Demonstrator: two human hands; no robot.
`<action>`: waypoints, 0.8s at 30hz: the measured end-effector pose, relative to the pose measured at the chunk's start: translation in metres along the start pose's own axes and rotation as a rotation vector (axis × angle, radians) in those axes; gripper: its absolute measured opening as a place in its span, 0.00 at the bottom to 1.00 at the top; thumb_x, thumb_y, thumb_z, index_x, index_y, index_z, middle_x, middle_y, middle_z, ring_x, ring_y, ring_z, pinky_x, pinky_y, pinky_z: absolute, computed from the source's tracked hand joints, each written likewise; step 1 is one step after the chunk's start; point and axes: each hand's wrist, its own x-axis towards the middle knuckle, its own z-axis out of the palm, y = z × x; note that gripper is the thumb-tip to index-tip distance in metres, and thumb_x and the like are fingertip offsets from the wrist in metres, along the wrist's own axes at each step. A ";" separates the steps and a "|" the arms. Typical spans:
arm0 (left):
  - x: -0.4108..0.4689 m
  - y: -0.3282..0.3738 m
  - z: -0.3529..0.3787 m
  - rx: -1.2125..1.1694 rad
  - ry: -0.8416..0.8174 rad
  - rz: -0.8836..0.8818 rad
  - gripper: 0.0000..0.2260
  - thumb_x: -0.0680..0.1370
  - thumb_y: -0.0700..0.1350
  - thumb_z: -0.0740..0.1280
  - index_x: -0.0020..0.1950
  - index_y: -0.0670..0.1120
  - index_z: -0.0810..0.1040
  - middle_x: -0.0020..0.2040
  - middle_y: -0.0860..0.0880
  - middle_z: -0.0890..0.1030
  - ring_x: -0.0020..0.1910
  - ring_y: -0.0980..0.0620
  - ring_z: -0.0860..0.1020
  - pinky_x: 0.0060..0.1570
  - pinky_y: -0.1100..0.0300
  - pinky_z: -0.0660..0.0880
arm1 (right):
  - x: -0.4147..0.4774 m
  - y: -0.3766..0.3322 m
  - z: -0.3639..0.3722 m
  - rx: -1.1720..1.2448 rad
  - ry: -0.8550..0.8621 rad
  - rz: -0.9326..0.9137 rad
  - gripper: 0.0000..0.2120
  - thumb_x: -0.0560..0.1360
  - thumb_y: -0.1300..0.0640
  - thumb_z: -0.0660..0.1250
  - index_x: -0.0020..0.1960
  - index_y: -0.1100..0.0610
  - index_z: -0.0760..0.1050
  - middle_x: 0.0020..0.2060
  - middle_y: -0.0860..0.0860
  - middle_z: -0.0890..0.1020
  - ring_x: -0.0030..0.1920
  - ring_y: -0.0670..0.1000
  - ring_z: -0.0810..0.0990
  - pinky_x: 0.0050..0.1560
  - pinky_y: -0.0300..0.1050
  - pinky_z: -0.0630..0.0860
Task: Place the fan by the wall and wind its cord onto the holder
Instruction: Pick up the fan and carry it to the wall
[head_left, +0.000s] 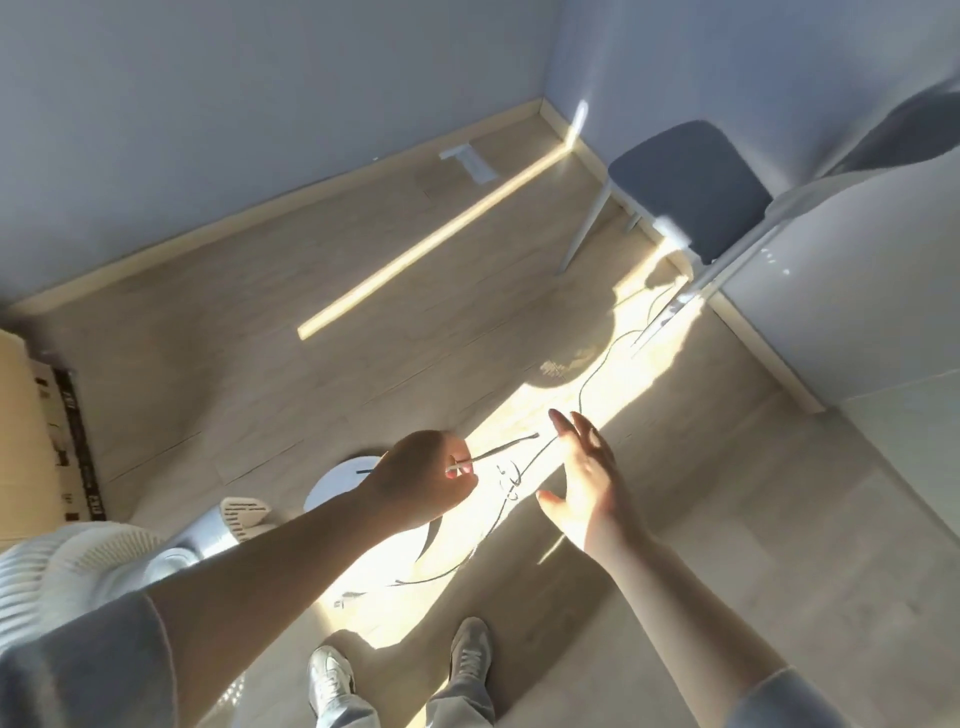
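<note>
A white pedestal fan (67, 561) stands at the lower left, its grille head near me and its round base (337, 483) on the floor under my left arm. My left hand (426, 483) pinches the thin cord (498, 451) above the base. The cord runs on across the sunlit floor toward the chair, passing just beside the fingers of my right hand (587, 483). That hand is spread flat with straight fingers and holds nothing. More cord (436, 574) trails on the floor near my feet. I cannot make out a cord holder.
A blue-seated chair (685, 182) stands by the right wall, with a white cabinet (852, 291) next to it. A cardboard box (31, 441) lies at the far left. The blue wall and its skirting (291, 202) run across the back. My shoes (400, 670) are at the bottom.
</note>
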 end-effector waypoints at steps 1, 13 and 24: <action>-0.007 0.006 -0.007 -0.015 0.005 0.014 0.09 0.75 0.47 0.66 0.51 0.43 0.79 0.46 0.49 0.83 0.44 0.53 0.79 0.45 0.64 0.73 | -0.001 -0.003 -0.004 -0.018 -0.026 0.004 0.39 0.74 0.57 0.68 0.77 0.48 0.50 0.77 0.51 0.52 0.77 0.50 0.49 0.75 0.42 0.54; -0.083 0.067 -0.074 -0.075 0.096 0.115 0.05 0.76 0.49 0.65 0.39 0.56 0.75 0.40 0.58 0.79 0.41 0.62 0.77 0.43 0.66 0.76 | -0.005 -0.056 -0.023 0.178 -0.177 -0.184 0.33 0.70 0.61 0.73 0.72 0.54 0.65 0.73 0.51 0.65 0.74 0.51 0.62 0.70 0.36 0.60; -0.120 0.055 -0.107 -0.118 0.294 0.171 0.05 0.75 0.46 0.67 0.39 0.52 0.78 0.34 0.58 0.79 0.35 0.66 0.76 0.35 0.76 0.70 | -0.026 -0.078 -0.012 0.380 -0.299 -0.107 0.09 0.70 0.61 0.69 0.48 0.50 0.78 0.49 0.46 0.81 0.53 0.47 0.79 0.57 0.39 0.74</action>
